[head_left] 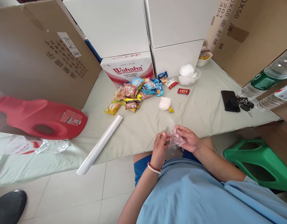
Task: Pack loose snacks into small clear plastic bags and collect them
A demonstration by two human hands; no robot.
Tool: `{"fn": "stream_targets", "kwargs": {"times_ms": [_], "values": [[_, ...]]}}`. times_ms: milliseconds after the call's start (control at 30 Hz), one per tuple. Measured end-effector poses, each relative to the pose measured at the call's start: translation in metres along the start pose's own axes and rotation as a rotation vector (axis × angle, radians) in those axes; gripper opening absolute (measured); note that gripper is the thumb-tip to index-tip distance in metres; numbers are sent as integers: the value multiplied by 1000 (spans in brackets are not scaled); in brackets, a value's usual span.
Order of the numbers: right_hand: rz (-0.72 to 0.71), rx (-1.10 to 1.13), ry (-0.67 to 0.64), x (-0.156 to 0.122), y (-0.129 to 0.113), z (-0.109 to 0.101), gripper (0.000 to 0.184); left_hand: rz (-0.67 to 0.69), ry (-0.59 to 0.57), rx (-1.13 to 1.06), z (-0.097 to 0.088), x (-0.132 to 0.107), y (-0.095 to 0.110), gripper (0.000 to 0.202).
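Both hands are at a thin clear plastic bag (174,137) just over the table's front edge. My right hand (189,139) pinches the bag's right side between thumb and fingers. On its left side, the fingertips of my left hand (160,144) are closed on the film. Ahead of them on the cloth sits a small white wrapped bundle (164,103), with a yellow snack packet (171,109) partly under it. Farther off lies a heap of snack packets (136,90) in brown, blue and yellow wrappers. A red packet (183,91) lies apart to the right.
A white roll (100,144) juts over the front edge. A red jug (40,119) and a water bottle (29,145) lie left. Boxes (128,68) line the back. A bowl with white bags (196,74), black phone (230,101), keys (246,104) and green stool (262,161) are right.
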State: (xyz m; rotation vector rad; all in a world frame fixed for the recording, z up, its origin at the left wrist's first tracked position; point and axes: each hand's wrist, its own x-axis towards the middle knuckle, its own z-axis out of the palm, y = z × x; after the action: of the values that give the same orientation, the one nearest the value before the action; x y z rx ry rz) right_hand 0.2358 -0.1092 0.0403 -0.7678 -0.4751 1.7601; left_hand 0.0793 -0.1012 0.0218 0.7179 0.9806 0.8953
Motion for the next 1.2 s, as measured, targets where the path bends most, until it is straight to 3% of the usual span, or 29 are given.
{"fn": "stream_targets", "kwargs": {"times_ms": [100, 167, 333, 433, 633, 733, 800, 900, 967, 1033, 1200], "values": [[42, 63, -42, 0, 4, 1, 34, -83, -131, -189, 4, 4, 3, 43], [40, 65, -35, 2, 1, -3, 33, -92, -105, -248, -1, 5, 7, 41], [-118, 42, 158, 7, -21, -22, 31, 18, 179, -323, -33, 10, 25, 49], [-154, -101, 272, 11, -28, -30, 32, 129, 334, -263, -54, 12, 34, 50], [-159, -360, 350, 11, -16, -30, 43, 322, 578, 77, -83, 9, 34, 43], [-157, -388, 378, 10, -15, -29, 45, 543, 784, 415, -81, -1, 33, 33], [-147, -398, 382, 10, -16, -27, 46, 774, 733, 679, -70, -10, 32, 27], [-153, -435, 366, 11, -18, -21, 46, 1024, 315, 966, -45, -13, 27, 42], [-169, -476, 348, 11, -19, -16, 45, 1054, 159, 1041, -32, -5, 23, 62], [-180, -513, 330, 9, -22, -13, 45, 993, 174, 1017, -27, 10, 22, 68], [-165, -539, 271, 3, -28, -15, 43, 711, 315, 864, -26, 42, 33, 64]]}}
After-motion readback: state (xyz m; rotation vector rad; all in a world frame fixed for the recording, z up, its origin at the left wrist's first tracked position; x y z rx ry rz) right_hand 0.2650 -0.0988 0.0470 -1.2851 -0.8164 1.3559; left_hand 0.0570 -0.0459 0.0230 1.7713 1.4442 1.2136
